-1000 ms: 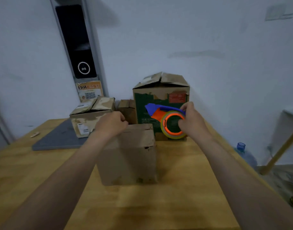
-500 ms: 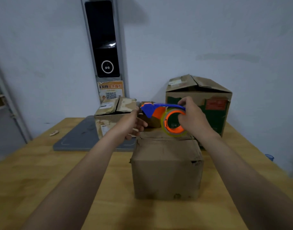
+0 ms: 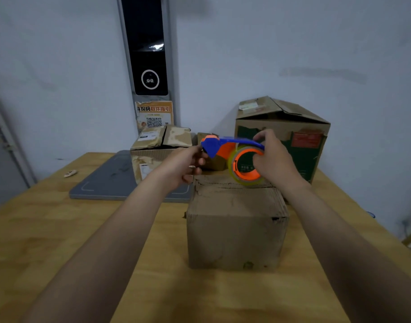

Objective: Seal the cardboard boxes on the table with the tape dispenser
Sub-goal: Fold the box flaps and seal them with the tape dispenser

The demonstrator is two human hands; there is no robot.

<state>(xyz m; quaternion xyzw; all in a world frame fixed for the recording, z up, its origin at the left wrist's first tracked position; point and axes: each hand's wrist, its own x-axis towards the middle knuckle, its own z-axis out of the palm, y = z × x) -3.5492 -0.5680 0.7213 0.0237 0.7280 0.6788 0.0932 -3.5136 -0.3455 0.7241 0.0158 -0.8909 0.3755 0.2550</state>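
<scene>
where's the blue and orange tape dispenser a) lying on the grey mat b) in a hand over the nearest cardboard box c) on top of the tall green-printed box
b: the right hand grips the blue and orange plastic tape dispenser by its roll, above the top of the nearest plain brown cardboard box.

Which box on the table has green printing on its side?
The tall box at the back right, behind the right hand. Its front is dark green with a red label; the others are brown.
</scene>
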